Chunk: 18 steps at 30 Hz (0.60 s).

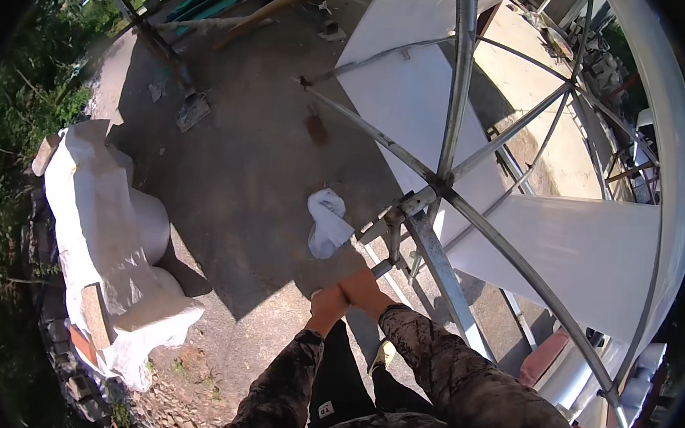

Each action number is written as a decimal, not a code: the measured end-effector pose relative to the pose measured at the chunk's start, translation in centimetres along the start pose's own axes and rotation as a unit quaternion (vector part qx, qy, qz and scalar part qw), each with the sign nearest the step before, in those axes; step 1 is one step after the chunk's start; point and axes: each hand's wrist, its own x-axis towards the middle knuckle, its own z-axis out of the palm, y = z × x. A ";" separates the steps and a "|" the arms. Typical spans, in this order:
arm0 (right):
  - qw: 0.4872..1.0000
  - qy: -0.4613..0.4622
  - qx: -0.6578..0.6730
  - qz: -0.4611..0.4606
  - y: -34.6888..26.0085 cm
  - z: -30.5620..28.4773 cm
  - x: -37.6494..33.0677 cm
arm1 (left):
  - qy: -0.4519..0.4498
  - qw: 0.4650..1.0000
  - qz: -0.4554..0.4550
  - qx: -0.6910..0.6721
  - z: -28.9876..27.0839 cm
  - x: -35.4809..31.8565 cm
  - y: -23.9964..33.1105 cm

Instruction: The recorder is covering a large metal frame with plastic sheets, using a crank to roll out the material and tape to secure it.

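My left hand (327, 307) and my right hand (363, 290) are close together in front of my legs, the right wrist angled in over the left. Both look closed, and most of their fingers are hidden. A flat grey-brown patch (323, 271) shows just past them; whether it is a piece in my grip or the ground, I cannot make out. Beyond it is a crumpled white cloth or bag (327, 227). Close to my right hand stand the metal tube frame (441, 181) and its clamped joint (395, 216).
White sheeting (558, 239) spans the frame on the right. At left, a white cover (101, 219) drapes over bulky things, with a brick (83, 344) on it. A shovel (193, 112) and a reddish-brown block (315, 127) lie on the concrete (231, 197).
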 end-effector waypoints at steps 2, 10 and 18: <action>0.996 -0.083 -0.034 0.026 2.1 -3.6 -6.0 | -0.096 0.994 0.026 -0.051 0.2 -4.4 6.9; 0.993 0.097 -0.040 -0.060 -5.7 -25.6 -7.9 | 0.154 0.983 0.086 0.040 -17.4 -19.0 14.7; 0.933 0.336 -0.005 -0.130 -3.9 -28.5 15.2 | 0.343 0.922 0.006 0.179 -34.5 -7.2 8.8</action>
